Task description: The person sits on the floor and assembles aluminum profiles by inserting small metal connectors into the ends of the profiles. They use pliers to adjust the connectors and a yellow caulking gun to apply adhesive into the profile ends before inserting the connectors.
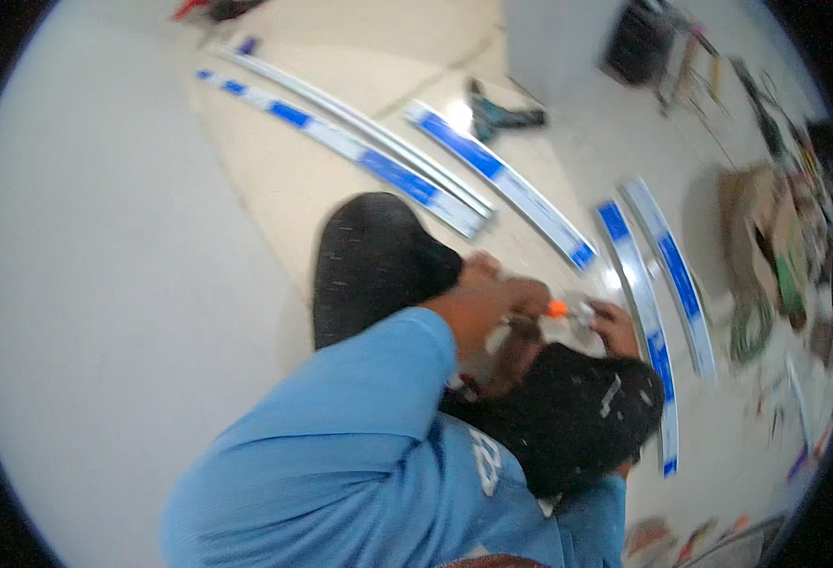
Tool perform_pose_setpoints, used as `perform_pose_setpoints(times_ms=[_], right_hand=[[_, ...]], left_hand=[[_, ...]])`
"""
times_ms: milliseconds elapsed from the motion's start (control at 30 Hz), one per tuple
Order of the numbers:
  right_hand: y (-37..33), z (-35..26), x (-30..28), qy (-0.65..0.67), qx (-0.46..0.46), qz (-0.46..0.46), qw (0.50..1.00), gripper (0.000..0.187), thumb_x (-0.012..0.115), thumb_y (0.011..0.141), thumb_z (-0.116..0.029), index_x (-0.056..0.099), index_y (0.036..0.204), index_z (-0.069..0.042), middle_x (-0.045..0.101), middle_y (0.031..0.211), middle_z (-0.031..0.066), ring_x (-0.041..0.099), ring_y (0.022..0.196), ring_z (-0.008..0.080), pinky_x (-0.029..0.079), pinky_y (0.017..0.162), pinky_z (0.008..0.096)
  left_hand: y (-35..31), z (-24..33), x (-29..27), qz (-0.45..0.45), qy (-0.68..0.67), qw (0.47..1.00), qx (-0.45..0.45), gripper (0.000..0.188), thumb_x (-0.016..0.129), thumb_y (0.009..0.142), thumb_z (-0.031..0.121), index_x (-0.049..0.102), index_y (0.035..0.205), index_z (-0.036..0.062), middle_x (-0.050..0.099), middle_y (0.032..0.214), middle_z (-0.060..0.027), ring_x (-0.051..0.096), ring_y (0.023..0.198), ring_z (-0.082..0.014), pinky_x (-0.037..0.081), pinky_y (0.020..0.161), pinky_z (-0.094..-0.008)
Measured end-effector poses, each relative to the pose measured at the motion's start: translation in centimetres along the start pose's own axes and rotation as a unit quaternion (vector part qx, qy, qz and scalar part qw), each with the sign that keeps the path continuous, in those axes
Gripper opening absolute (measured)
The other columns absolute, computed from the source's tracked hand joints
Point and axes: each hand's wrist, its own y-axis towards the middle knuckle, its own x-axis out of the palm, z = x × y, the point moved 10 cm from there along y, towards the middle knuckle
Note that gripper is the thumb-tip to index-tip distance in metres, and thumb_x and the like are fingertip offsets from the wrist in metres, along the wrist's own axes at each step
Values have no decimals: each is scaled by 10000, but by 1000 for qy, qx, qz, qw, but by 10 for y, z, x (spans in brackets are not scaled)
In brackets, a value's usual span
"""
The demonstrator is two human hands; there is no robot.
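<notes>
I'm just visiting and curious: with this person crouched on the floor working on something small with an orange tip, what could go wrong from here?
1. The left hand and right hand meet close around the small orange-tipped tool; a slip could nick a finger.
2. Long white-and-blue strips lie right beside the knees; shifting could bend or scuff them.
3. A power drill and clutter on the floor might trip someone.

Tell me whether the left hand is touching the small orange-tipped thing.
Cannot tell. In the head view the left hand reaches right up to the orange-tipped thing, but motion blur hides whether the fingers actually meet it or stop just short.
</notes>
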Motion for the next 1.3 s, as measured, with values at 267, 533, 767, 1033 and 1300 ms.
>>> perform_pose_setpoints(times_ms=[267, 533, 767, 1033, 1300], right_hand=[[-9, -24, -17, -263, -34, 74, 961, 426, 838, 863, -131, 790, 1259, 18, 796, 1055, 128, 705, 905, 206, 568, 841, 360], [-66, -45, -97, 11, -114, 324, 939, 410, 818, 937, -140, 756, 1302, 35, 801, 1077, 132, 742, 891, 184, 625, 781, 327], [-134, -84, -95, 71, -120, 405, 904, 404, 780, 993, -130, 714, 1344, 59, 754, 1253, 185, 748, 1067, 239, 672, 873, 374], [-219, -120, -91, 170, -202, 438, 859, 361, 694, 1066, -153, 706, 1377, 30, 725, 1292, 146, 717, 1054, 222, 637, 867, 365], [-243, -246, -27, 310, -404, 243, 826, 456, 545, 1134, -205, 585, 1511, 48, 669, 1430, 157, 683, 1021, 214, 564, 779, 355]], left_hand=[[-24, 16, -13, -26, 69, 995, 67, 386, 766, 907, 413, 805, 1050, 57, 800, 1047, -229, 772, 979, -429, 597, 881, -537], [-21, -15, -30, -5, 104, 989, -103, 386, 814, 880, 344, 770, 1058, 5, 790, 1116, -204, 739, 1073, -440, 571, 944, -552], [-34, 76, -171, 372, 342, 862, 51, 635, 847, 819, 191, 587, 1369, 13, 641, 1216, -246, 630, 1178, -419, 516, 995, -549], [-34, 89, -234, 189, 350, 917, 24, 494, 787, 821, 69, 552, 1255, 61, 691, 1131, -197, 721, 1063, -390, 574, 908, -510], [-231, 213, -355, 330, 239, 910, 81, 532, 843, 793, 116, 514, 1202, 31, 663, 1048, -247, 681, 1041, -488, 554, 910, -550]])
